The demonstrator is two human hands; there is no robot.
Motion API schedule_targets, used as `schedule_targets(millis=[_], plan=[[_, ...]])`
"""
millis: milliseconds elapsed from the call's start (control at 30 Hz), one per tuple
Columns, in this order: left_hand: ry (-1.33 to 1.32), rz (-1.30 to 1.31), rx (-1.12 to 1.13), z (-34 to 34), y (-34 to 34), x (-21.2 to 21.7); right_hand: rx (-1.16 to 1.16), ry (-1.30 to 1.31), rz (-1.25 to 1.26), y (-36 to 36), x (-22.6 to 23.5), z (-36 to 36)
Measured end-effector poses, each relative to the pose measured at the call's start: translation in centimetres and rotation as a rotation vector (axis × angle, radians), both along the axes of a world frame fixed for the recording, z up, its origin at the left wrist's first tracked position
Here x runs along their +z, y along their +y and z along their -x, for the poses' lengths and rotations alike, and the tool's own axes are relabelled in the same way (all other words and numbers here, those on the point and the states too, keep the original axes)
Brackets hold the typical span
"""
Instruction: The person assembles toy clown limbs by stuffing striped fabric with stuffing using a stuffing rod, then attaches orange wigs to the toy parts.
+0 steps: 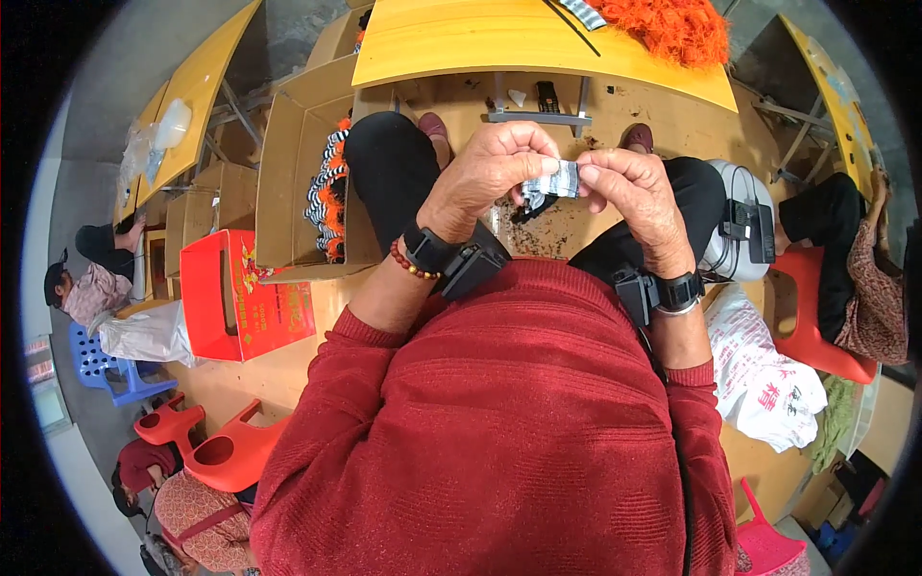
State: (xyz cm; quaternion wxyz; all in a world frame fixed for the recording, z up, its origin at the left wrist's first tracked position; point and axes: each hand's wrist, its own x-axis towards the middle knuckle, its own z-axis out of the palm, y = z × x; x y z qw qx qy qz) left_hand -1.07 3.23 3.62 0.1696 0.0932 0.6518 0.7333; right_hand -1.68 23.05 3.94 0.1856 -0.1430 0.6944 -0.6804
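Note:
Between my two hands, above my lap, is a small piece of grey-and-white striped fabric point(559, 180). My left hand point(490, 173) pinches its left side between thumb and fingers. On the other side, the thumb and fingertips of my right hand point(636, 192) are closed on its right edge. Part of the fabric hangs down, dark underneath, and my fingers partly cover it. Ahead on the yellow table point(461, 43) lie a fluffy orange pile point(672, 31), another striped piece point(583, 12) and a thin black strip point(572, 29).
At my left, an open carton point(288, 144) holds orange and black-and-white striped items point(331, 197). Nearby stand a red box point(252, 298) and red stools point(235, 451). A white sack point(768, 374) lies at my right. Other people sit left, right and behind. Dark scraps litter the floor.

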Motion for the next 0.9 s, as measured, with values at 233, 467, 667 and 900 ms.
schedule_targets(millis=[233, 467, 667, 900], plan=[[0.037, 0.002, -0.002, 0.0, 0.3, -0.3, 0.049, -0.041, 0.087, -0.1, 0.0, -0.1], [-0.02, -0.07, -0.02, -0.2, 0.0, -0.7, 0.07, -0.008, 0.081, -0.5, -0.9, -0.1], [0.008, 0.014, -0.024, -0.2, 0.3, -0.3, 0.104, 0.069, -0.05, -0.4, -1.8, 0.3], [0.006, -0.041, -0.023, 0.0, 0.4, -0.6, 0.079, -0.207, 0.28, -1.0, -2.6, -0.1]])
